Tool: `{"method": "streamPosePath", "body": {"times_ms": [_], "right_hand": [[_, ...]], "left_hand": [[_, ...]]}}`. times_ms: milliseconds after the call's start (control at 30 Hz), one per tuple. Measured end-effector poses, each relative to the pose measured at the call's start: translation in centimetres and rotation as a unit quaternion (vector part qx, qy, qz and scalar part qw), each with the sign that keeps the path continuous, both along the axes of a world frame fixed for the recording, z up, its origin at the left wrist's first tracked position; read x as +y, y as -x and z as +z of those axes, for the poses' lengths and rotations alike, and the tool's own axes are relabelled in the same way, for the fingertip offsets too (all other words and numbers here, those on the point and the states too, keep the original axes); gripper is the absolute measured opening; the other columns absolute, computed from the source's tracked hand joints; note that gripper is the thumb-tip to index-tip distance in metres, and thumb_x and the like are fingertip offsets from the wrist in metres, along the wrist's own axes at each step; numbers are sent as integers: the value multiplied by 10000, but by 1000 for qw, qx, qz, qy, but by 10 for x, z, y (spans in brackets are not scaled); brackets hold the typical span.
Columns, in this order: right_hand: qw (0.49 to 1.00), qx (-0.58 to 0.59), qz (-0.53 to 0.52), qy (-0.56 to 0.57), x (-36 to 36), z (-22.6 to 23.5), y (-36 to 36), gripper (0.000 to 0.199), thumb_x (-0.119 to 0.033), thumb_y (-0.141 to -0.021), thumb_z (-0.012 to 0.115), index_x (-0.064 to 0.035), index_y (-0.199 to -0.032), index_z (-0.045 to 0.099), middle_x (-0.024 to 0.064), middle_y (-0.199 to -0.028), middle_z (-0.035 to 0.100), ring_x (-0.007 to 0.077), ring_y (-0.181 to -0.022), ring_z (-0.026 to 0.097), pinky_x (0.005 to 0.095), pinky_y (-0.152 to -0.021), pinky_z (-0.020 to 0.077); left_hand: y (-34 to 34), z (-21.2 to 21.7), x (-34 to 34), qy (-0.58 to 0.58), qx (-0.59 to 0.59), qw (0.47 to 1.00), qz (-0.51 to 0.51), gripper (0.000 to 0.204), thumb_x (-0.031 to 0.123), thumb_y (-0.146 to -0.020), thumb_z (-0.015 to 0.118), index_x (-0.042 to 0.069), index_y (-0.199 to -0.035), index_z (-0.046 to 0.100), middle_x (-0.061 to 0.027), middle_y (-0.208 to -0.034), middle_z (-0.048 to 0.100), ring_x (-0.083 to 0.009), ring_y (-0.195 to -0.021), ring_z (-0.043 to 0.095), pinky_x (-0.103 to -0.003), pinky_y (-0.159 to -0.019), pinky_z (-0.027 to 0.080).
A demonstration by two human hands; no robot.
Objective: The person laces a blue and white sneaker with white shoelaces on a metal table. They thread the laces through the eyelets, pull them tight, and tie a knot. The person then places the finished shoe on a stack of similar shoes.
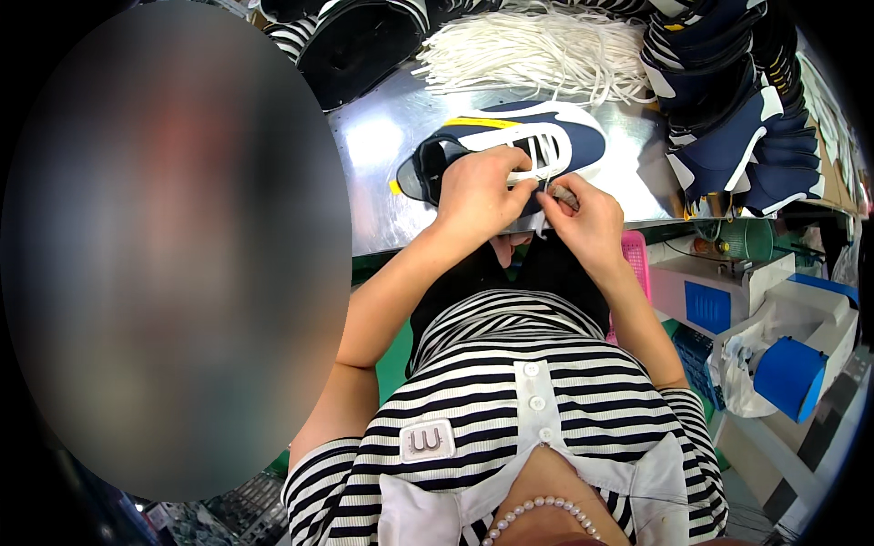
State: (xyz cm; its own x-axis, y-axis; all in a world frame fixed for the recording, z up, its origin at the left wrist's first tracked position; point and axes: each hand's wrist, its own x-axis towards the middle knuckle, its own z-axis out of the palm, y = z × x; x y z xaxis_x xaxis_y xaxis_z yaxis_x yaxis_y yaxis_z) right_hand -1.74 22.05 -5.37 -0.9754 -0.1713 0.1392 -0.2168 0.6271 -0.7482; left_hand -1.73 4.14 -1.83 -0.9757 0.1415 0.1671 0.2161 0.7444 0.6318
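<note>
Shoe upper (510,146), navy with a white eyelet panel and a yellow stripe, lies on its side on the shiny metal table (382,182), just in front of the person's body. The left hand (475,196) is curled over the near edge of it, with the fingers pressing beside the eyelet row. The right hand (583,218) touches the left one and pinches something small and grey at the fingertips; I cannot tell if this is a lace end or a small tool.

To do this step well, I think the left hand should keep the upper flat and fixed, so the eyelets do not shift, and the right hand should guide the small piece straight to 1 eyelet at a time, with a short grip near its tip.

Behind the upper there is a big loose heap of white laces (537,45). At the right a tall stack of navy and white uppers (728,109) leans on the table edge. Lower right stands a white machine box with a blue square panel (708,308) on its side, and near it a blue round part (790,375). A pink plastic basket (637,259) shows beside the right wrist. Any writing on them is too small to tell.
</note>
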Motion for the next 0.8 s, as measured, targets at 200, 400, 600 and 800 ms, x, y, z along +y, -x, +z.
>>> {"method": "streamPosePath", "body": {"times_ms": [200, 400, 600, 800], "right_hand": [[997, 50, 55, -8, 9, 34, -20, 158, -183, -781, 741, -86, -871, 654, 57, -639, 615, 234, -568, 629, 338, -528, 476], [960, -39, 260, 96, 36, 60, -47, 124, -133, -792, 766, -57, -862, 699, 43, -761, 693, 109, -645, 643, 255, -528, 468], [958, -50, 79, 273, -10, 54, 22, 200, -136, -904, 687, 30, -1015, 695, -11, -787, 631, 62, -725, 529, 228, -668, 435], [900, -157, 94, 396, -23, 1, 27, 166, -108, -928, 630, -115, -774, 569, -104, -647, 451, -20, -523, 323, 201, -454, 193]], "left_hand": [[-3, 12, -7, 6, 95, 994, 44, 245, 219, -815, 713, 36, -976, 691, -137, -922, 681, -345, -868, 650, -406, -754, 510], [6, 36, -2, 37, 177, 982, 48, 168, 148, -792, 732, 47, -920, 688, -115, -845, 649, -329, -815, 637, -389, -709, 501], [-8, 40, -17, 66, 246, 967, 12, 90, 102, -761, 640, 50, -835, 641, -121, -773, 605, -315, -768, 625, -419, -660, 495], [-27, 27, -6, 60, 248, 966, 46, 60, 101, -726, 613, 48, -728, 585, -142, -749, 604, -351, -710, 635, -442, -603, 497]]}}
